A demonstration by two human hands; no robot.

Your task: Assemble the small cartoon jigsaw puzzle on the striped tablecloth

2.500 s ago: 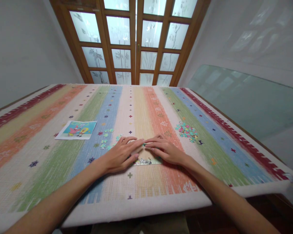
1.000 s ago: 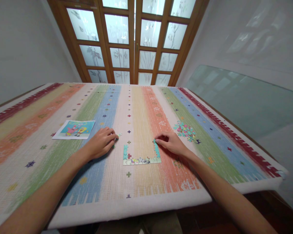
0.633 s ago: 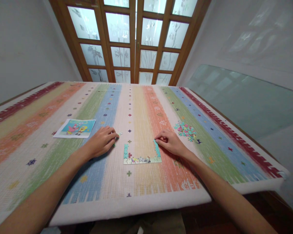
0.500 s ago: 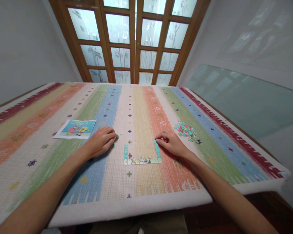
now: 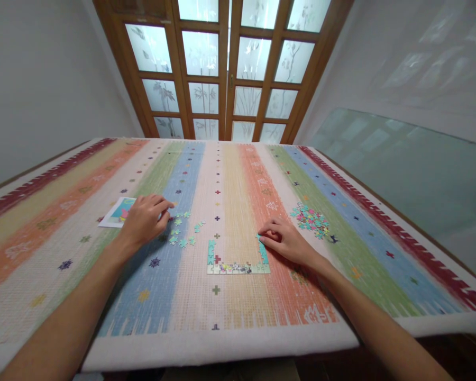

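A partly joined jigsaw puzzle (image 5: 222,270) lies on the cloth as a U shape: a bottom row with a turquoise column rising at each end. My right hand (image 5: 283,241) rests by the top of the right column, thumb and forefinger closed on a turquoise puzzle piece there, mostly hidden by the fingertips. To the left, my left hand (image 5: 146,219) hovers with bent fingers, thumb and forefinger apart and nothing visible between them. Several loose turquoise and green pieces (image 5: 183,242) are scattered just right of it. Beneath that hand, a printed cartoon picture (image 5: 119,211) is partly covered.
A heap of mixed puzzle pieces (image 5: 311,219) sits beyond my right hand. The striped tablecloth (image 5: 238,304) covers a wide table. Behind it stand wooden doors with glass panes (image 5: 204,53), and a frosted glass panel (image 5: 404,153) leans on the right wall.
My left hand has moved left from the loose pieces, uncovering them and covering part of the picture; its fingers have parted. My right hand stays at the right column. The view has shifted slightly.
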